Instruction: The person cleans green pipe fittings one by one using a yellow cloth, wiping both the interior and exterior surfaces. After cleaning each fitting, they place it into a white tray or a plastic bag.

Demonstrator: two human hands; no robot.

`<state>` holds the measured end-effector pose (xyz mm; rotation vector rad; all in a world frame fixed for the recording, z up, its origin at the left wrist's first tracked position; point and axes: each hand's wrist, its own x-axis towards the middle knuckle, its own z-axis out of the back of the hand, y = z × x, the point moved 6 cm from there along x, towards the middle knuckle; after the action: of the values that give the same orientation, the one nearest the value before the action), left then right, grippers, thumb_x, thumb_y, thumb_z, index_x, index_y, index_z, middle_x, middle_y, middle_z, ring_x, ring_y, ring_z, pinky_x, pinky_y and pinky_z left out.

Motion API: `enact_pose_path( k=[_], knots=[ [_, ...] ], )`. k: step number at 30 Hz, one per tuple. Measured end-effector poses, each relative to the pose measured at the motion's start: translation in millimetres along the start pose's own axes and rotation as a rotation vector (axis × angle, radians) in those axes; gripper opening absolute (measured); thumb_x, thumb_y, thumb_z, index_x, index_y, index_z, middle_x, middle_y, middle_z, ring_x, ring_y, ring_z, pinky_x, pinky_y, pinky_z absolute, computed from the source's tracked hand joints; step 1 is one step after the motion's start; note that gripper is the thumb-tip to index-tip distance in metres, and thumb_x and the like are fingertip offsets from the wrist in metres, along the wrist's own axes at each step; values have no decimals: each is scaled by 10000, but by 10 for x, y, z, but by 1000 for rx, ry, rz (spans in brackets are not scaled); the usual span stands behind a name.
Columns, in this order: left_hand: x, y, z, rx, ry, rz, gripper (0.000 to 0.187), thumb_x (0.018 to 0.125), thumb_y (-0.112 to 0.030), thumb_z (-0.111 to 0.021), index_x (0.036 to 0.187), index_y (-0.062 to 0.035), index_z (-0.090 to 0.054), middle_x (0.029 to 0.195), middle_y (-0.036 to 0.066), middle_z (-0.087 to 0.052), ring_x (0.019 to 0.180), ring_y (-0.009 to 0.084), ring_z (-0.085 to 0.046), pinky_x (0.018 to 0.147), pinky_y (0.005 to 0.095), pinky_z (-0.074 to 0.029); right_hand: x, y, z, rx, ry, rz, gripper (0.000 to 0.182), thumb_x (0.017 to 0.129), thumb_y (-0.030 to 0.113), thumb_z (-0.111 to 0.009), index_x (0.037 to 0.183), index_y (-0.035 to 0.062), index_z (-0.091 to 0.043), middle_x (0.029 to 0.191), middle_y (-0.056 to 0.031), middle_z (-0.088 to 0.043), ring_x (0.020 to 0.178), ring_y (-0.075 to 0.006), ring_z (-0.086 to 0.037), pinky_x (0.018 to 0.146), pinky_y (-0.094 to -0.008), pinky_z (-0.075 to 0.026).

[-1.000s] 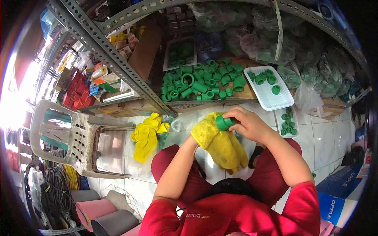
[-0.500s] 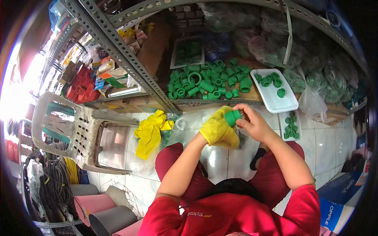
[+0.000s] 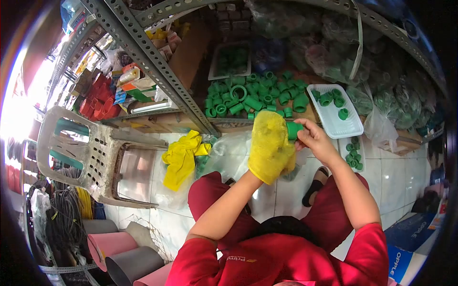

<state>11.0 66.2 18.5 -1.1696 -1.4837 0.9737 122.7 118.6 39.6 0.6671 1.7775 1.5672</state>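
A yellow cloth mitt point(image 3: 272, 145), smudged with dark patches, covers my left hand point(image 3: 267, 157), so its fingers are hidden. One green plastic pipe fitting point(image 3: 294, 131) sticks out from the mitt's right side, gripped between it and my right hand. Bare fingers of my right hand point(image 3: 312, 139) pinch the fitting's right end. Beyond my hands, a pile of green pipe fittings point(image 3: 253, 97) lies on the low shelf. To the right, a white tray point(image 3: 350, 125) with several green fittings sits at the shelf's edge. Another white tray point(image 3: 359, 167) on the floor holds more of them.
A yellow cloth point(image 3: 181, 159) lies on clear plastic at the left, beside a worn plastic chair point(image 3: 100, 167). A perforated metal shelf post point(image 3: 162, 71) slants down near the pile. Bagged fittings point(image 3: 386, 112) fill the right side. A blue box point(image 3: 412, 233) stands at lower right.
My mitted left hand has turned so its back shows, covering more of the fitting. The fitting and my right hand have shifted slightly right. My right hand still pinches the fitting.
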Motion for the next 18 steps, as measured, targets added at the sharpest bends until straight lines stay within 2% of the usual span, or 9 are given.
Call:
enact_pose_path(
  k=[1,3,6,7,9,10,12,16,18],
  knots=[
    [27,-80,6,4,1,-1,265,660,-136,-641,884,-42,-534,855,114,-539,821,294,-497,774,360,-402,-6,17,-18,3,0,3,318,854,170,-524,1137,46,-449,828,-44,-538,710,-101,-532,660,-239,-435],
    [-21,-517,-50,1154,-185,-631,301,614,-173,-653,860,-39,-542,839,137,-536,819,334,-494,768,396,-401,-64,222,-26,-226,-87,249,330,819,107,-557,1127,56,-452,917,-52,-544,801,-100,-529,721,-242,-425],
    [8,-85,49,1124,-16,-498,344,592,-210,-641,872,-36,-544,851,166,-531,834,370,-485,785,426,-390,-127,358,-86,-613,-121,442,338,796,55,-564,1117,77,-459,978,-35,-535,866,-88,-506,762,-232,-408],
    [-10,-152,40,1125,-14,-497,344,592,-210,-641,872,-36,-544,851,166,-531,834,370,-485,785,426,-390,-124,350,-87,-611,-122,442,338,796,55,-564,1117,77,-459,978,-35,-535,866,-88,-506,762,-232,-408],
    [-16,-51,102,182,115,17,327,693,-202,-611,965,-37,-537,917,142,-546,878,308,-515,794,392,-406,-125,346,-116,-595,-61,495,327,796,52,-557,1109,88,-468,962,-35,-531,861,-88,-504,759,-232,-407],
    [-30,-65,132,179,114,16,327,693,-202,-611,965,-37,-537,917,142,-546,878,308,-515,794,392,-406,-110,333,-114,-598,-60,494,327,796,52,-557,1109,88,-468,962,-35,-531,861,-88,-504,759,-232,-407],
    [-138,179,91,-712,72,559,446,809,-202,-582,1209,-85,-423,1088,52,-527,970,144,-521,810,296,-443,-28,160,-58,-121,-12,232,333,781,48,-566,1098,87,-471,922,-38,-536,813,-95,-504,734,-232,-408],
    [-192,79,5,-567,140,438,460,831,-223,-559,1241,-90,-399,1126,45,-507,982,129,-512,832,277,-430,-33,107,-5,-303,-42,175,334,781,73,-575,1096,77,-464,880,-51,-542,756,-102,-503,691,-233,-412],
    [-199,171,107,-309,84,395,444,838,-224,-550,1233,-84,-404,1138,39,-497,991,130,-507,829,278,-427,-62,71,-19,-496,-17,215,334,791,112,-581,1100,81,-460,836,-43,-547,695,-104,-484,651,-228,-408]
  ],
)
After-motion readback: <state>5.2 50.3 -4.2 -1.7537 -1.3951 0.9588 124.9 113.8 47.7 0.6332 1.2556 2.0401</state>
